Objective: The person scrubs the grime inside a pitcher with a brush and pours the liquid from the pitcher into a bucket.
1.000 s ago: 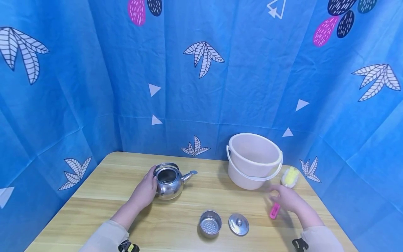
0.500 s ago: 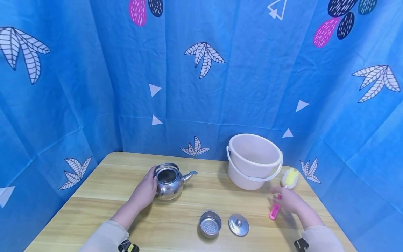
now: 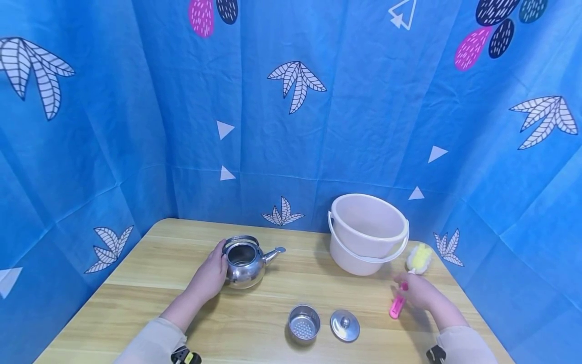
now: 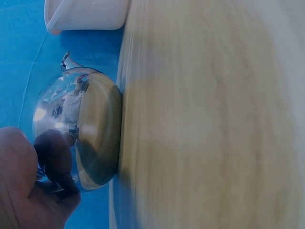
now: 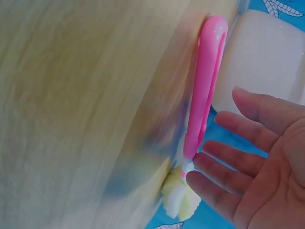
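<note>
My left hand (image 3: 210, 273) holds the left side of a shiny steel kettle (image 3: 245, 275), which stands lidless on the table with its spout to the right. In the left wrist view, the thumb and fingers are bent against the kettle's wall (image 4: 97, 124), which mirrors them. My right hand (image 3: 417, 292) is over a sponge brush, its fingers spread and holding nothing. The brush has a long pink handle (image 5: 205, 81) and a yellow and white sponge head (image 3: 419, 258). In the right wrist view, the fingertips (image 5: 196, 160) come right up to the handle's lower end.
A white bucket (image 3: 356, 253) with its bail hanging forward stands at the back right, left of the brush. Nearer the front are a small perforated steel strainer cup (image 3: 304, 323) and a knobbed steel lid (image 3: 344, 325) on the wooden table (image 3: 150, 283). Blue curtains enclose the table.
My right hand has shifted slightly right over the brush, and more of the pink handle shows. The left hand and kettle have stayed put.
</note>
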The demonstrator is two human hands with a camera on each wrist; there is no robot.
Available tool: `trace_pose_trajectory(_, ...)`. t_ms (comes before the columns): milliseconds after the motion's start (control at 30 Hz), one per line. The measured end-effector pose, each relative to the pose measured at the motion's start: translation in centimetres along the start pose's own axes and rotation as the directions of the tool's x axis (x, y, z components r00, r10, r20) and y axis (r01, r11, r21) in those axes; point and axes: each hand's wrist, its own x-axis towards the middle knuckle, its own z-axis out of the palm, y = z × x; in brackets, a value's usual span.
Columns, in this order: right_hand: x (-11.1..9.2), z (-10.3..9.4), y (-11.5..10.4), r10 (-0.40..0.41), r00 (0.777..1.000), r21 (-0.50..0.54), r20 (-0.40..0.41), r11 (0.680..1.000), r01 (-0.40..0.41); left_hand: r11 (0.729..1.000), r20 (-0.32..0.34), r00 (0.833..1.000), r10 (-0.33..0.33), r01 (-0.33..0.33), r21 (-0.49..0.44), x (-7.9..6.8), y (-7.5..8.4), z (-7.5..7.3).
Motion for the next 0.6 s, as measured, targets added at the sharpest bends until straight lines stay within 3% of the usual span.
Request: trace_pose_trajectory(600,0.4,0.2,1.3,-0.05,0.999,-0.077,-0.019,0.996,0.048,1.0,0.007,1.0,-0.003,0.003,0.006,0.0,-0.2,0.0)
